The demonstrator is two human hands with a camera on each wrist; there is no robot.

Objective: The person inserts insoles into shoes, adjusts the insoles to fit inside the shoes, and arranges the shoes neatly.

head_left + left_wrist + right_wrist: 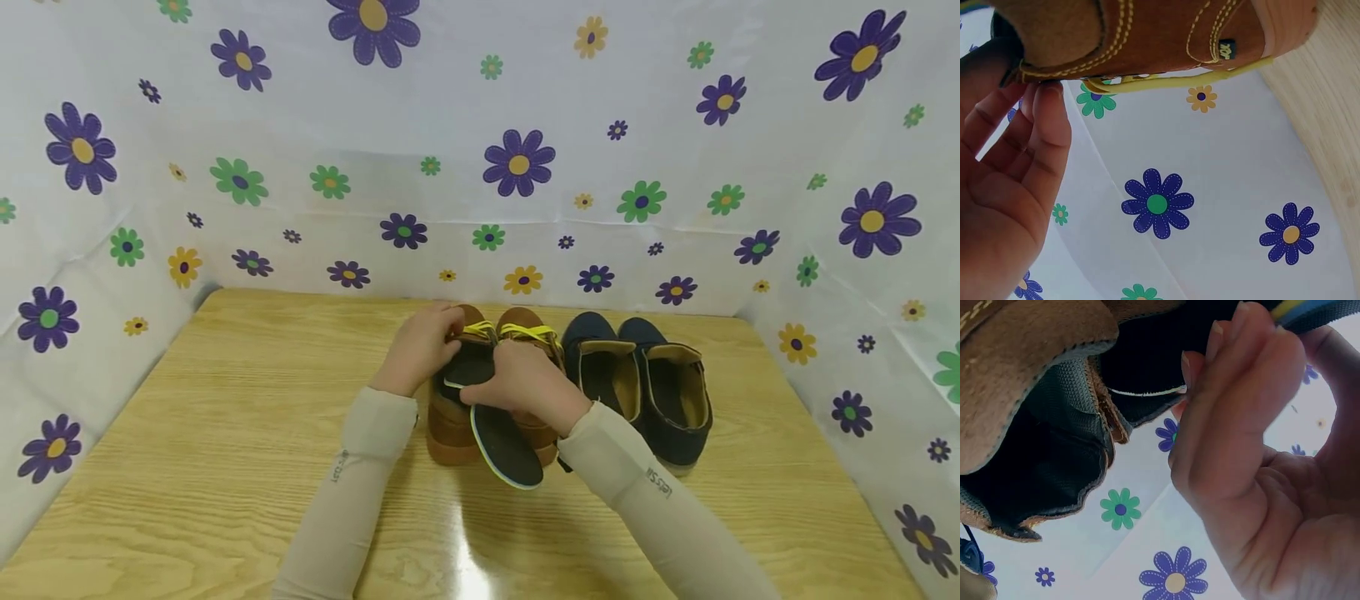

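Observation:
My left hand (423, 346) pinches the tongue edge of the left brown shoe (453, 437), which has yellow laces (1191, 81). In my right hand (528, 379) is a black insole (508, 450) with a blue and yellow edge, gripped between thumb and fingers. That insole slants down over the heels of the brown pair. A second black insole (472, 364), with a white edge, lies partly in the left shoe's opening; my right fingertips are right beside it. The right brown shoe (522, 318) stands alongside, partly hidden by the right hand.
A pair of navy shoes, one inner (588, 329) and one outer (678, 442), stands to the right of the brown pair on the wooden table (225, 433). White cloth (450, 100) printed with flowers walls off the back and sides.

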